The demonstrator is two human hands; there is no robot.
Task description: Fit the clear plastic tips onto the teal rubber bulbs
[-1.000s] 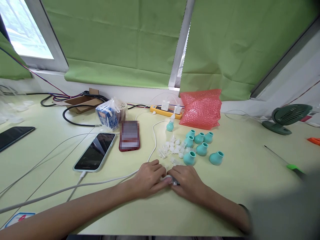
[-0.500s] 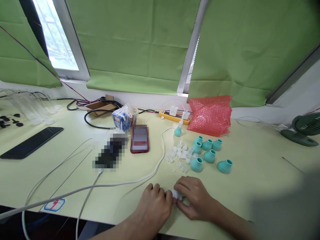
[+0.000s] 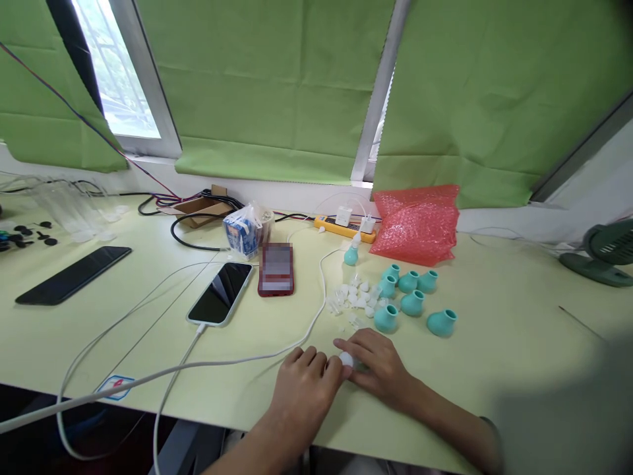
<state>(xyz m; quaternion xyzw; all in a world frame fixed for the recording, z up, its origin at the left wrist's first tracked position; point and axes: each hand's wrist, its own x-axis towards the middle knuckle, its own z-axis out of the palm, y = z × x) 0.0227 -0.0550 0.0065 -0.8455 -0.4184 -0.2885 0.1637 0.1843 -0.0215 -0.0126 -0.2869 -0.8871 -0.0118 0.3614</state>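
My left hand point(image 3: 310, 382) is closed, its thumb and index finger pinching a small white round plastic piece point(image 3: 346, 359) just above the table's front part. From the other side my right hand point(image 3: 380, 366) grips the same piece, its thumb below and an index finger stretched out above it. The fingers hide most of the piece. Beyond the hands lie several loose white caps point(image 3: 363, 300) and small clear plastic parts point(image 3: 336, 303). To their right stand several teal rubber bulbs point(image 3: 386, 318) with open necks. One teal bulb point(image 3: 351, 255) farther back has a white tip fitted on it.
A red bubble-wrap bag point(image 3: 415, 224) and a yellow power strip point(image 3: 341, 228) lie at the back. Phones point(image 3: 221, 295) lie on the left, with a white cable point(image 3: 237, 361) crossing the table. A green fan point(image 3: 603, 254) stands at far right.
My right index finger has straightened and lifted over the white piece, showing more of its round face. Both hands sit slightly higher in the picture; the view has shifted a little.
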